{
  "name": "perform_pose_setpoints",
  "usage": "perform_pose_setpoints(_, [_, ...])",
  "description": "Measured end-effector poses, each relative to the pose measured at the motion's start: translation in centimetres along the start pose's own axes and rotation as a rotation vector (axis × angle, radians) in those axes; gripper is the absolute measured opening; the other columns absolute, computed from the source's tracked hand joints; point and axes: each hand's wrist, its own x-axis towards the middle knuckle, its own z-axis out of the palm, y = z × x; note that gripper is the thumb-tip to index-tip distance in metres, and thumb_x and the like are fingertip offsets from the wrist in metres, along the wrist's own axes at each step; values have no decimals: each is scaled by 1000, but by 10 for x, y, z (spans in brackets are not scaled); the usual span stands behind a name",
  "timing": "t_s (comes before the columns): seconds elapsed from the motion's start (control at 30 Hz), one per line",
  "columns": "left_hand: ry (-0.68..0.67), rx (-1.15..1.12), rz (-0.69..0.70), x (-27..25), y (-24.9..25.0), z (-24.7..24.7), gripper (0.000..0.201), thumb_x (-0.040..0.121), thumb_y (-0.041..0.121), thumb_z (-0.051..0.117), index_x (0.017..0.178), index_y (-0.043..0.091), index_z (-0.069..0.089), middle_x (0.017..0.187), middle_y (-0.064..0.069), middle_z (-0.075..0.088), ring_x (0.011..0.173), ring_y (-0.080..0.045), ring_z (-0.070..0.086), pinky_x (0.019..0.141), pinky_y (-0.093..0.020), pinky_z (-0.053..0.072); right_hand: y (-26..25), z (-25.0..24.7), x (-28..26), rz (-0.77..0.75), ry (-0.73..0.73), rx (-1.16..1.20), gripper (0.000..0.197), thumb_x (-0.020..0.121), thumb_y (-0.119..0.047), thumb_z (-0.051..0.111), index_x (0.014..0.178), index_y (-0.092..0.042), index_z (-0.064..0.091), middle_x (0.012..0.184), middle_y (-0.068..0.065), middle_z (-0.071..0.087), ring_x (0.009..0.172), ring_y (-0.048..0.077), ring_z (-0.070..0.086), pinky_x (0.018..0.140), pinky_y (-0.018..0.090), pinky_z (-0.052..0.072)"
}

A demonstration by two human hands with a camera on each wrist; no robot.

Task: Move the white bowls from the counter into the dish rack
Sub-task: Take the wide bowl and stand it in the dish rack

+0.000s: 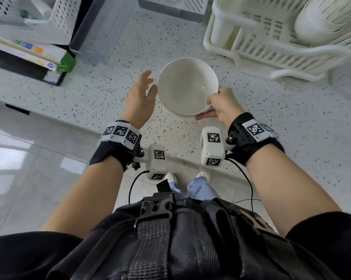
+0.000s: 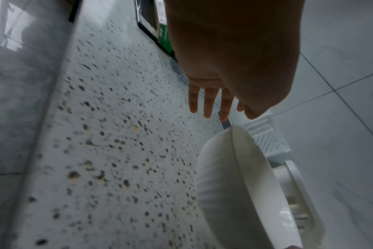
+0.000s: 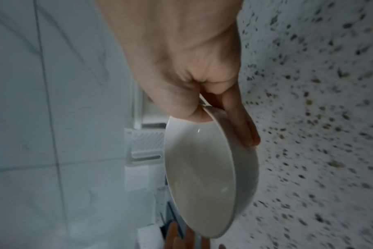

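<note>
A white bowl [image 1: 187, 85] hangs above the speckled counter [image 1: 110, 93], mouth up. My right hand [image 1: 221, 104] grips its near right rim, thumb inside and fingers [image 3: 243, 124] under the outer wall, as the right wrist view of the bowl [image 3: 200, 171] shows. My left hand [image 1: 140, 96] is spread with straight fingers just left of the bowl, holding nothing; whether the thumb touches the rim I cannot tell. In the left wrist view the fingers [image 2: 209, 101] stretch out beyond the bowl [image 2: 230, 185]. The cream dish rack [image 1: 271, 47] stands at the back right with a white bowl [image 1: 322, 21] on edge inside it.
A white perforated basket [image 1: 35, 17] and flat boxes [image 1: 39, 57] fill the back left of the counter. A grey container [image 1: 170, 7] sits at the back centre. The counter's front edge runs below my wrists, with tiled floor [image 1: 29, 168] beyond it.
</note>
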Motion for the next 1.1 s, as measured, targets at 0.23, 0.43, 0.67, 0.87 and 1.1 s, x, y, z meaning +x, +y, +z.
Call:
perform_pose_setpoints(0.23, [-37, -169, 188, 30, 58, 42, 40, 96, 29, 32, 127, 9, 47, 121, -7, 59, 106, -16, 54, 85, -18, 46, -40, -71, -8, -173, 26, 17, 43, 87, 14, 39, 128, 2, 46, 111, 10, 50, 72, 33, 63, 49, 45, 61])
perform_pose_setpoints(0.43, [-34, -208, 301, 63, 122, 82, 35, 99, 25, 33, 127, 11, 49, 113, 2, 60, 96, -1, 56, 76, -5, 42, -68, -139, 7, -262, 104, 108, 36, 85, 14, 39, 118, 2, 49, 118, 13, 53, 72, 34, 64, 53, 45, 61])
perform_pose_setpoints(0.67, [-49, -163, 383, 100, 170, 124, 40, 100, 31, 29, 130, 11, 47, 128, -4, 58, 117, -14, 54, 99, -25, 45, -95, -195, 32, -291, 182, 303, 35, 83, 18, 36, 111, 6, 54, 119, 18, 53, 70, 38, 62, 53, 47, 61])
perform_pose_setpoints(0.87, [-71, 1, 333, 139, 185, 139, 44, 94, 32, 36, 130, 10, 48, 132, -6, 56, 123, -17, 50, 108, -38, 39, -116, -211, 66, -247, 189, 440, 29, 85, 19, 38, 108, 7, 51, 118, 19, 51, 64, 36, 64, 48, 39, 59])
perform_pose_setpoints(1.1, [-164, 128, 282, 173, 179, 141, 39, 93, 13, 43, 132, 10, 46, 137, -8, 51, 128, -19, 45, 110, -30, 33, -123, -198, 116, -138, 247, 490, 41, 85, 19, 38, 123, 6, 44, 110, 16, 49, 50, 34, 65, 39, 40, 57])
